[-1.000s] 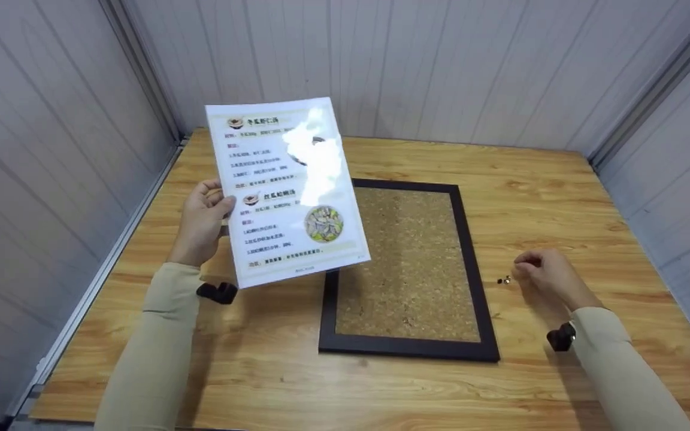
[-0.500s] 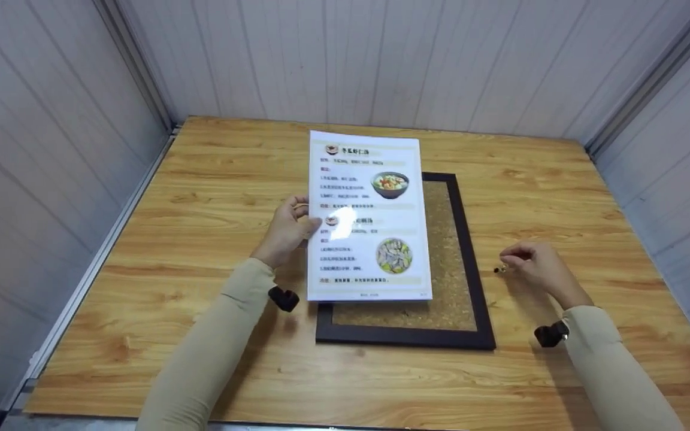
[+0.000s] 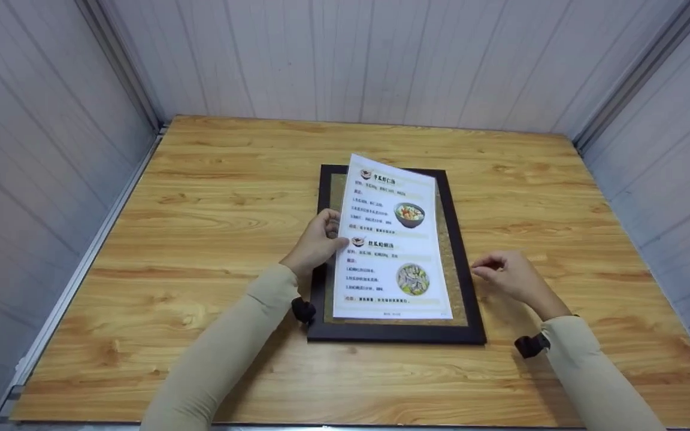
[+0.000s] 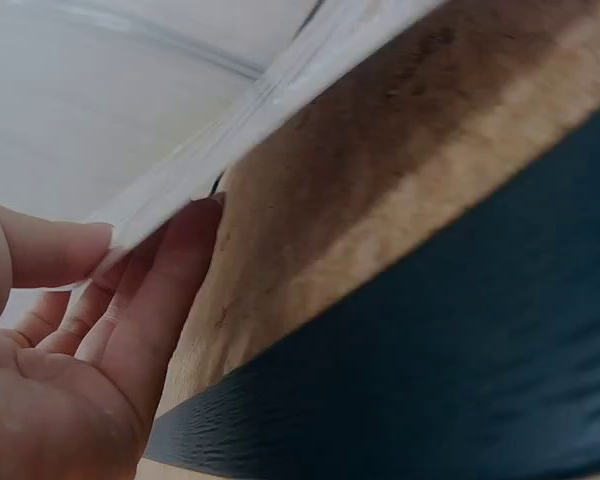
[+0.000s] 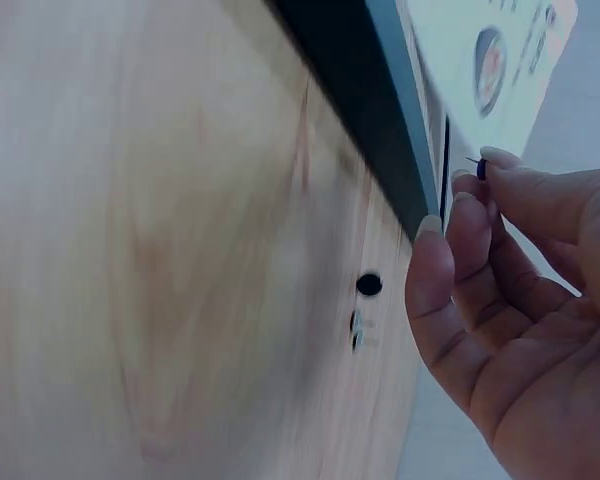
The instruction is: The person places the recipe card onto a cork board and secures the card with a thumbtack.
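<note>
My left hand (image 3: 316,245) pinches the left edge of a glossy recipe sheet (image 3: 375,257), thumb on the printed face and fingers behind. The sheet overlaps a cork board (image 3: 396,333) with a dark frame, turned slightly on it. Under the held edge, bare cork (image 4: 310,210) shows in the left wrist view, so that edge is lifted. At the frame's right side, my right hand (image 3: 516,280) pinches a thumbtack (image 5: 482,170) between thumb and finger. The tack's thin point sticks out beyond the fingertips in the right wrist view; the head view hides it.
More tacks (image 5: 368,285) lie on the wooden table (image 3: 201,209) by the frame's right side, seen only in the right wrist view. Pale panel walls (image 3: 345,66) enclose the table at the back and both sides.
My left hand has brought the recipe sheet rightward and down over the cork board. My right hand has moved left from the tacks to the frame's right edge.
</note>
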Tool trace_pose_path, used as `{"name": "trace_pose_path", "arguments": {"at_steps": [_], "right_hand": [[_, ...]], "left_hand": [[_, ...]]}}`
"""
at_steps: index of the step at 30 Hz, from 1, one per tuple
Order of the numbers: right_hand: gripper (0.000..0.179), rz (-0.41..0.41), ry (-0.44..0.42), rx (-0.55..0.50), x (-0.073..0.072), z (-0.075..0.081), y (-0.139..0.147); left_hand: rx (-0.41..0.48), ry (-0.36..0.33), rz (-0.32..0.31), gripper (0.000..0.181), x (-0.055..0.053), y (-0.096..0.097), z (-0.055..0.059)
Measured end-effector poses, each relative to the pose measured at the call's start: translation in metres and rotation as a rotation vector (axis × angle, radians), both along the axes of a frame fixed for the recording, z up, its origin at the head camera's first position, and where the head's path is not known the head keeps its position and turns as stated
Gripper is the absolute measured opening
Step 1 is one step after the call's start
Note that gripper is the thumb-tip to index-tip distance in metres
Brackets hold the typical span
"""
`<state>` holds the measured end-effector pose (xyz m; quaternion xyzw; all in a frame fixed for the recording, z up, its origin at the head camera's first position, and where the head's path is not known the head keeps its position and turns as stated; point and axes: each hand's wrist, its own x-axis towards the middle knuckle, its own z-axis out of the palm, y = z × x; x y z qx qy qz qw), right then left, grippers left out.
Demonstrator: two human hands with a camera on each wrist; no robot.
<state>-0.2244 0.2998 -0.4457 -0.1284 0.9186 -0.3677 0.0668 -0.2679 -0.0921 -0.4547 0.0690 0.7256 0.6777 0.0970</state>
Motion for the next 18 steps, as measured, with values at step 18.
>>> {"name": "trace_pose_path", "arguments": {"at_steps": [18], "right_hand": [[0.005, 0.188, -0.082, 0.057, 0.015, -0.008, -0.05]], "left_hand": [[-0.168, -0.105, -0.126, 0.047, -0.002, -0.01, -0.012]]}}
